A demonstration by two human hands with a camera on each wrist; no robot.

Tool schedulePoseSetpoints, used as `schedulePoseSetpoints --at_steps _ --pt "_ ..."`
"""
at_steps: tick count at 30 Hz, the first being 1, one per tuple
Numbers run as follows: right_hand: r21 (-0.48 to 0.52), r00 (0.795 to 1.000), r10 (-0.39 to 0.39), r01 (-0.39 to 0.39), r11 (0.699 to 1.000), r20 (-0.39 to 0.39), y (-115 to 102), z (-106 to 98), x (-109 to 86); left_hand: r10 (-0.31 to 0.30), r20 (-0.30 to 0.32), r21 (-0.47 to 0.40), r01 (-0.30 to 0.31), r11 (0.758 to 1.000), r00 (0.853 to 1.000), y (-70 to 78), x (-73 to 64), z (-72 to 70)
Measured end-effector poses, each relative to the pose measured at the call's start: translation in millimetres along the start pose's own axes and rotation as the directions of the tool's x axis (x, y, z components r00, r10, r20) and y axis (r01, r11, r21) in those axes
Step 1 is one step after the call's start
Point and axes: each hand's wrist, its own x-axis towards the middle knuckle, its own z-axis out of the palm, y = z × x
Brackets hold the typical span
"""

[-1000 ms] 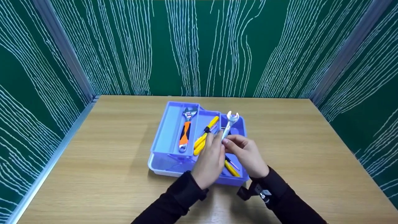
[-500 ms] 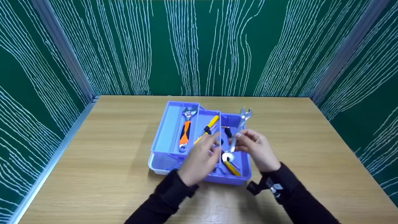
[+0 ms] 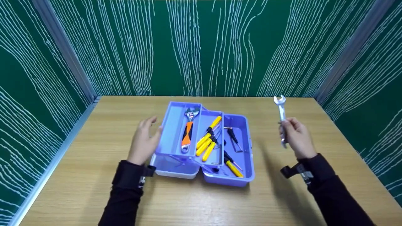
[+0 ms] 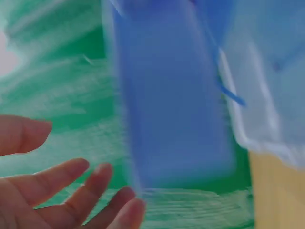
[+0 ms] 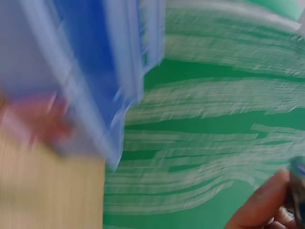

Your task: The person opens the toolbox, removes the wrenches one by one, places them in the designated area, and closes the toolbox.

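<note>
Over the table right of the toolbox, my right hand (image 3: 299,138) grips a silver open-end wrench (image 3: 281,113), its forked end pointing up and away. In the right wrist view only the thumb (image 5: 264,202) and a dark sliver of the wrench show at the right edge. My left hand (image 3: 143,142) holds nothing; its fingers are spread beside the left wall of the purple toolbox (image 3: 251,163). The left wrist view shows these fingers (image 4: 71,171) near the blurred upper tray (image 4: 176,105). An adjustable wrench (image 3: 187,133) with an orange handle lies in that tray.
Several yellow-handled screwdrivers (image 3: 207,146) and a hex key (image 3: 220,154) lie in the middle tray. The right compartment holds black-handled tools (image 3: 231,135) and a yellow-handled one (image 3: 234,169). Green panels (image 3: 213,47) with white lines border the wooden table (image 3: 94,150).
The hands have parted. My right hand has carried the open-end wrench from above the toolbox out to the right. My left hand has moved off the trays to the toolbox's left side.
</note>
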Motion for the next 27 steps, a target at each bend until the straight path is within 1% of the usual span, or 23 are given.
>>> schedulePoseSetpoints --at_steps 2,3,5,6,8,12,14,15,18,21,23,27 --pt "-0.103 0.999 -0.006 0.003 0.995 -0.037 8 -11 6.1 -0.054 0.046 -0.002 0.054 0.999 0.997 -11.1 2.7 -2.3" --pt "-0.171 0.998 -0.008 -0.001 0.985 -0.056 12 -16 9.1 -0.075 0.070 -0.006 0.076 0.997 0.995 -16.1 3.7 -2.1" --pt "-0.307 0.996 -0.011 -0.016 0.952 -0.088 21 -25 15.0 -0.105 0.110 -0.026 0.108 0.994 0.988 -24.2 4.6 0.6" --pt "-0.371 0.995 -0.021 -0.017 0.929 -0.099 26 -28 18.0 -0.119 0.122 -0.031 0.123 0.992 0.985 -27.1 4.6 2.7" --pt "-0.493 0.993 -0.038 -0.023 0.870 -0.114 35 -35 22.8 -0.134 0.135 -0.042 0.141 0.989 0.982 -31.0 3.9 7.3" --pt "-0.638 0.994 -0.033 -0.043 0.769 -0.107 48 -42 29.0 -0.145 0.120 -0.053 0.152 0.987 0.982 -33.8 2.0 14.1" --pt "-0.676 0.995 -0.007 -0.061 0.735 -0.098 54 -45 30.9 -0.141 0.106 -0.051 0.147 0.988 0.984 -33.8 1.4 16.0" --pt "-0.688 0.996 0.010 -0.069 0.722 -0.090 57 -46 32.1 -0.138 0.100 -0.054 0.144 0.988 0.985 -33.6 1.0 16.6" --pt "-0.710 0.996 0.070 -0.093 0.698 -0.061 67 -47 35.0 -0.135 0.092 -0.056 0.141 0.988 0.987 -32.9 -0.2 17.5" --pt "-0.729 0.991 0.127 -0.120 0.674 -0.046 76 -47 38.0 -0.139 0.095 -0.067 0.146 0.987 0.986 -32.7 -1.0 17.8" --pt "-0.746 0.988 0.148 -0.138 0.651 -0.054 82 -44 40.0 -0.143 0.098 -0.066 0.150 0.987 0.985 -32.8 -1.4 17.9" --pt "-0.757 0.978 0.189 -0.191 0.625 -0.090 89 -38 43.4 -0.147 0.098 -0.048 0.152 0.987 0.984 -33.3 -1.1 18.0"
